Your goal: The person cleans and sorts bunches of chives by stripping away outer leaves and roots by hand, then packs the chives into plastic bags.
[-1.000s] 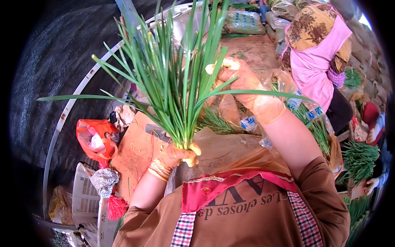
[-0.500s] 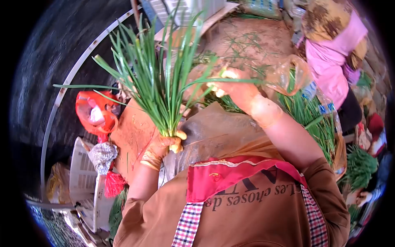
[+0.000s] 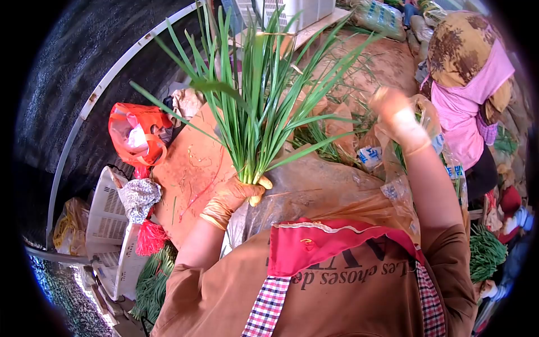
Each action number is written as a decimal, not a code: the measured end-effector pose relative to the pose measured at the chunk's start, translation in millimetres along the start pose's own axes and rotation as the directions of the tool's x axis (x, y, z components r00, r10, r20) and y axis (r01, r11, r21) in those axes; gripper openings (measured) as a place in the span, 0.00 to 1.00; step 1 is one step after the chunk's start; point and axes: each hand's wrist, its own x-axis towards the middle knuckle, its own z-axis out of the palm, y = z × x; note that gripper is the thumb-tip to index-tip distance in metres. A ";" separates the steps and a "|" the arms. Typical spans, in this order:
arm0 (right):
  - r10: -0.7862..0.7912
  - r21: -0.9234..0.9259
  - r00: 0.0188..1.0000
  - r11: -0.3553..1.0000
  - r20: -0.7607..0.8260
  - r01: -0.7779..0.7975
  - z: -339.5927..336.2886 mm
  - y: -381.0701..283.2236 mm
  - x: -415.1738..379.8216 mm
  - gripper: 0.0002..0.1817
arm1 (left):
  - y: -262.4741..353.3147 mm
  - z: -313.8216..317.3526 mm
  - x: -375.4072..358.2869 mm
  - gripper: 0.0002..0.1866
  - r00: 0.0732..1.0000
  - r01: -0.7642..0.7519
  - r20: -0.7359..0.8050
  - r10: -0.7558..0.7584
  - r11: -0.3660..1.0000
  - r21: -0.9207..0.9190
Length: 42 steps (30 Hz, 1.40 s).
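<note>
In my gloved left hand (image 3: 234,196), closed round the pale stem ends, a bunch of garlic chives (image 3: 255,123) stands upright with its long green leaves fanning out. A few leaves stick out sideways from it. My gloved right hand (image 3: 397,115) is raised at the right, smeared by motion, and its fingers do not show clearly. Behind that hand is a clear plastic bag (image 3: 397,194) with blue print. A plastic sheet (image 3: 314,182) covers my lap below the bunch, and more cut greens (image 3: 320,137) lie beyond it.
A red bag (image 3: 137,135) and white crates (image 3: 109,219) stand at the left. Green bundles (image 3: 154,283) lie beside the crates. At the right sits a person in a patterned head covering (image 3: 463,50). Loose leaves litter the dirt floor (image 3: 387,62).
My right hand has moved away from the bunch, to the right, toward the plastic bag. The bunch in my left hand has shifted slightly right in view and its leaves have spread.
</note>
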 end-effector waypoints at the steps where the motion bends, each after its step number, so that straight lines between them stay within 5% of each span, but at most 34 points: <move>1: -0.101 0.126 0.980 0.984 -0.170 0.124 -13.5 13.1 8.8 0.13 | 0.4 1.6 0.6 0.12 1.000 0.001 0.001 -0.001 1.000 -0.001; 2: -0.122 0.242 0.912 0.942 -0.392 0.230 -37.8 -18.1 -6.7 0.11 | 1.2 2.2 1.2 0.12 1.000 0.021 0.009 -0.021 1.000 0.010; 4: -0.215 0.367 0.889 0.852 -0.405 0.374 -67.1 -65.1 -26.4 0.12 | 3.6 1.8 2.6 0.11 0.998 0.059 0.026 -0.060 0.997 0.040; 6: -0.552 0.093 0.781 0.796 -0.292 0.598 -57.5 -98.1 -38.8 0.13 | 3.0 2.8 5.2 0.12 0.998 0.065 0.020 -0.067 0.995 0.076; 7: -0.597 0.041 0.789 0.793 -0.142 0.608 -41.9 -104.8 -39.1 0.13 | 1.3 2.5 6.0 0.12 0.997 0.072 0.018 -0.074 0.993 0.097; 8: -0.623 -0.233 0.775 0.773 -0.104 0.590 -20.5 -105.3 -32.9 0.14 | 0.4 2.6 6.3 0.12 0.997 0.078 0.012 -0.080 0.990 0.117; 9: -0.595 -0.360 0.764 0.789 -0.249 0.498 1.3 -103.1 -27.6 0.14 | 2.0 3.7 5.8 0.12 0.996 0.075 0.038 -0.080 0.990 0.120; 12: -0.270 0.149 0.944 0.958 0.188 0.244 3.4 -107.8 -5.6 0.14 | 8.2 5.4 6.4 0.11 0.992 0.074 0.088 -0.085 0.990 0.123; 13: -0.253 0.114 0.946 0.965 0.202 0.234 4.0 -107.6 -4.2 0.13 | 9.2 5.7 6.8 0.11 0.992 0.079 0.092 -0.091 0.989 0.128; 16: -0.344 0.116 0.937 0.934 0.056 0.336 3.1 -105.2 -13.2 0.14 | 7.0 8.4 8.4 0.12 0.996 0.041 0.069 -0.052 0.988 0.150; 19: -0.455 0.578 0.879 0.759 0.144 0.299 -21.2 -110.6 -48.9 0.15 | 1.5 8.2 9.1 0.12 0.999 0.020 0.042 -0.026 0.990 0.137; 23: -0.562 0.828 0.784 0.549 0.263 0.115 -19.8 -92.4 -58.4 0.16 | 0.1 5.7 11.5 0.12 0.997 0.054 0.057 -0.060 0.993 0.106; 27: -0.459 0.624 0.874 0.733 0.160 0.270 -2.4 -90.9 -63.2 0.20 | -2.6 5.3 11.5 0.11 0.996 0.056 0.061 -0.062 0.994 0.091; 30: -0.375 0.223 0.916 0.914 0.144 0.340 -5.2 -94.4 -63.1 0.20 | -2.1 5.4 9.9 0.11 0.997 0.060 0.051 -0.065 0.995 0.085; 31: -0.350 0.076 0.928 0.936 0.127 0.343 -5.7 -95.4 -62.7 0.20 | -1.8 6.2 9.7 0.11 0.997 0.057 0.043 -0.062 0.994 0.091; 33: -0.214 0.072 0.952 0.977 0.217 0.203 -7.4 -98.5 -56.3 0.18 | 0.3 8.9 7.9 0.11 0.997 0.062 0.033 -0.066 0.993 0.104; 35: -0.153 0.129 0.922 0.985 0.356 0.114 -12.8 -99.7 -48.8 0.15 | -0.7 8.7 6.4 0.11 0.998 0.062 0.025 -0.065 0.994 0.088; 38: -0.063 -0.046 0.837 0.993 0.544 0.105 -25.7 -111.4 -52.7 0.14 | 1.8 9.9 4.8 0.11 0.996 0.084 0.033 -0.087 0.993 0.083; 39: -0.220 -0.134 0.813 0.931 0.539 0.341 -23.2 -107.6 -50.6 0.15 | 4.0 10.8 5.0 0.11 0.994 0.096 0.041 -0.099 0.992 0.088; 42: -0.246 -0.302 0.792 0.829 0.559 0.471 -8.6 -103.1 -52.0 0.16 | -1.1 8.3 3.9 0.11 0.997 0.068 0.016 -0.071 0.989 0.134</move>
